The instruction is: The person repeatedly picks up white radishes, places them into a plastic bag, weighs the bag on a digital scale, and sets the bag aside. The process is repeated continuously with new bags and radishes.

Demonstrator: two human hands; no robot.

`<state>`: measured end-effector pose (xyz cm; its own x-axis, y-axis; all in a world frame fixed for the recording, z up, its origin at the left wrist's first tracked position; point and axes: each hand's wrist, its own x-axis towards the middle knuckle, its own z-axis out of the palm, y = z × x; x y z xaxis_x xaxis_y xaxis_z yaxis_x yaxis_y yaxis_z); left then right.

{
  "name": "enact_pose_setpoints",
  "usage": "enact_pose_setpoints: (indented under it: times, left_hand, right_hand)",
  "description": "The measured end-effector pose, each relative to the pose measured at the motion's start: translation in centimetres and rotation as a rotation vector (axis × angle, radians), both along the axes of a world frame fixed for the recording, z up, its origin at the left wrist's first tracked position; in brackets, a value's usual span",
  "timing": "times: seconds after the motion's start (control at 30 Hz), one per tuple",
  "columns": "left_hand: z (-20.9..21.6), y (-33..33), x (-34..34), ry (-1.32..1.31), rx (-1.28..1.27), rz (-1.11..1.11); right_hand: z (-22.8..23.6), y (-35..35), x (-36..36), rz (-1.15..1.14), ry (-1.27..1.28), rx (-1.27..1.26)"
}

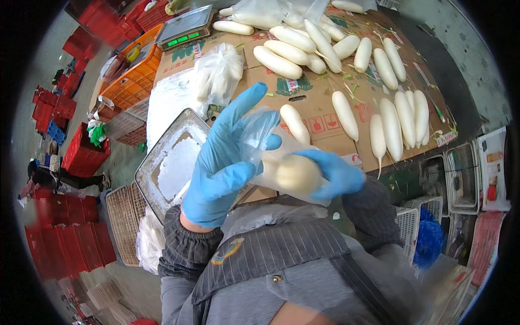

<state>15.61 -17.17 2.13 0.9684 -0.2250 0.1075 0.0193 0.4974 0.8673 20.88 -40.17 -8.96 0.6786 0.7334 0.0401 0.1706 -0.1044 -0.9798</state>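
Note:
A white radish [297,174] in a clear plastic bag [259,130] is held just in front of my body. My right hand [337,174], in a blue glove, is wrapped round the bagged radish from the right. My left hand [214,168], gloved the same, has the bag's gathered upper end between thumb and curled fingers, while its index finger points up and away. Beyond my hands, a single loose radish [295,124] rests on the cardboard-covered table [325,111]. Another radish [345,116] lies to its right.
More white radishes [279,62] lie piled at the back, others [391,130] in a row at right. A digital scale [184,27], bagged radishes [219,70] and a metal tray [142,172] are on the left. Orange [127,81] and red crates [70,246] stand beyond; white baskets [406,227] at right.

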Motion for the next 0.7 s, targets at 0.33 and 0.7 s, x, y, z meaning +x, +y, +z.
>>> enact_pose_setpoints:
  times: [0.33, 0.7]
  left_hand:
    - [5.7, 4.9, 3.9, -0.288, 0.033, -0.072]
    - [12.8, 20.4, -9.6, -0.583, 0.233, 0.628]
  right_hand:
    - [2.7, -3.7, 1.0, -0.292, -0.514, -0.686]
    - [12.9, 11.2, 5.5, -0.108, -1.274, -0.482]
